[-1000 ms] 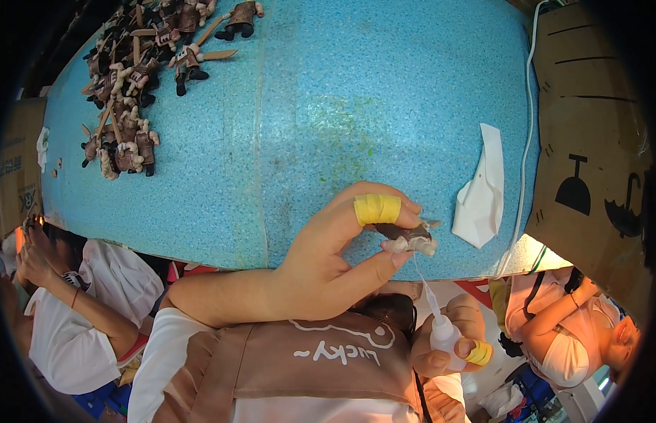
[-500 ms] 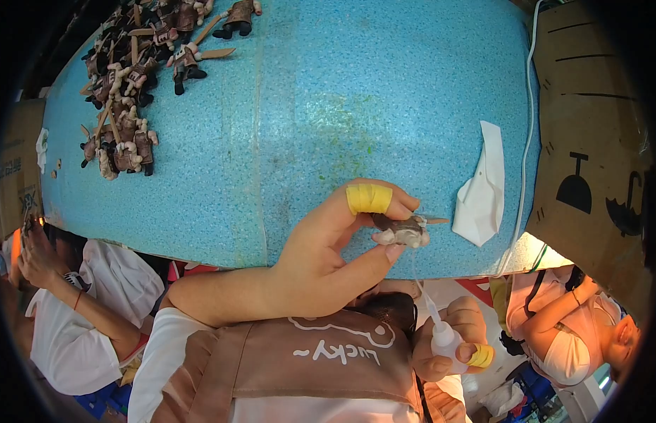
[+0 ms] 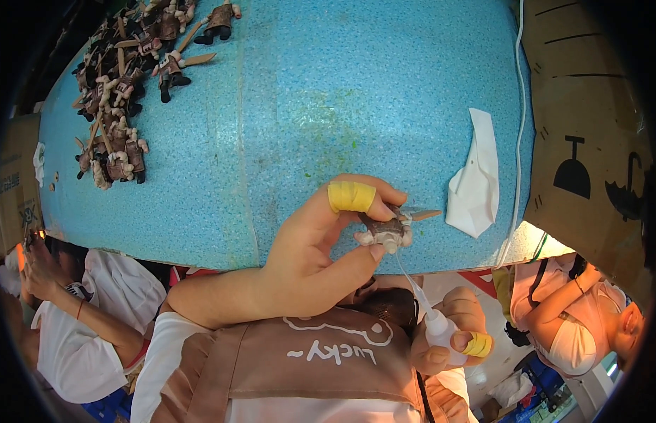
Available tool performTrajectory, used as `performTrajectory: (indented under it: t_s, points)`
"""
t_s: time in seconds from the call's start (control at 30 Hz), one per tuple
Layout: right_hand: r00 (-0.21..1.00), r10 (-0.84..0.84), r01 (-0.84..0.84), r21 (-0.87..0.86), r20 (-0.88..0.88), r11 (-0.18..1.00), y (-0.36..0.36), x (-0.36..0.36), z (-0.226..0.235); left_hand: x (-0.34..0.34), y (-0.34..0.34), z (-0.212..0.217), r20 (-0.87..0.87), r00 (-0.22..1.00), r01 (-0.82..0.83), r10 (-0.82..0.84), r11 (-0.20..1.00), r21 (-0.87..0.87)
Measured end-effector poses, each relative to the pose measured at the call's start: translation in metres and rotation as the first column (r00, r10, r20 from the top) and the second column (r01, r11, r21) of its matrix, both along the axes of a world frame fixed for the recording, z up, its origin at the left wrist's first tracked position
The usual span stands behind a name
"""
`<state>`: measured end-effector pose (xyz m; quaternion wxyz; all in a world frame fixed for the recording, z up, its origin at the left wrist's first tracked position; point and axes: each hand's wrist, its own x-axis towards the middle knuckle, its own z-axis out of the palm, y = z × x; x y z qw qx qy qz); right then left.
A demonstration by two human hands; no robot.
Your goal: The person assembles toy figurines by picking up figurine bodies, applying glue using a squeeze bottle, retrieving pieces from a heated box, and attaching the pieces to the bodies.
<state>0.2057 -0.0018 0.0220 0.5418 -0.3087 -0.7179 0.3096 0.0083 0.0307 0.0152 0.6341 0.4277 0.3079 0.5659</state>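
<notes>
My left hand [image 3: 303,247], with yellow tape round one finger, pinches a small brown and cream figurine [image 3: 388,235] between thumb and fingers above the table. A thin tan blade-shaped piece [image 3: 426,214] juts from the figurine's right side. Lower and to the right, my right hand [image 3: 465,314] is closed round a white squeeze bottle [image 3: 438,330], also with yellow tape on a finger. From the bottle a thin clear nozzle rises toward the figurine's underside; whether its tip touches cannot be made out.
Similar figurines [image 3: 116,92] lie heaped on the blue table [image 3: 293,141] at far left. A white paper piece [image 3: 476,183] lies right, beside a white cable [image 3: 518,134] and a cardboard box [image 3: 582,106]. Other people sit at both sides.
The figurine has turned in my left hand, so more of its brown body shows. Both hands keep their grip. The table and its contents have shifted slightly left in view.
</notes>
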Motion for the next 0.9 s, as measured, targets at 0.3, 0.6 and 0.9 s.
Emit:
performTrajectory:
  t_s: [0.3, 0.6, 0.9]
  points:
    - [0.991, -0.022, 0.008, -0.109, -0.133, 0.994, -0.004, 0.004, -0.002, 0.001, 0.0, 0.001, -0.011, 1.0, 0.006, -0.006, 1.0, -0.003]
    - [0.979, -0.102, 0.052, -0.267, -0.179, 0.962, -0.006, 0.005, 0.004, 0.001, 0.0, 0.0, -0.009, 1.0, 0.003, -0.003, 1.0, -0.003]
    - [0.968, -0.18, 0.13, -0.266, -0.173, 0.955, -0.011, 0.006, 0.001, 0.0, 0.001, 0.001, -0.023, 1.0, 0.011, -0.011, 1.0, -0.012]
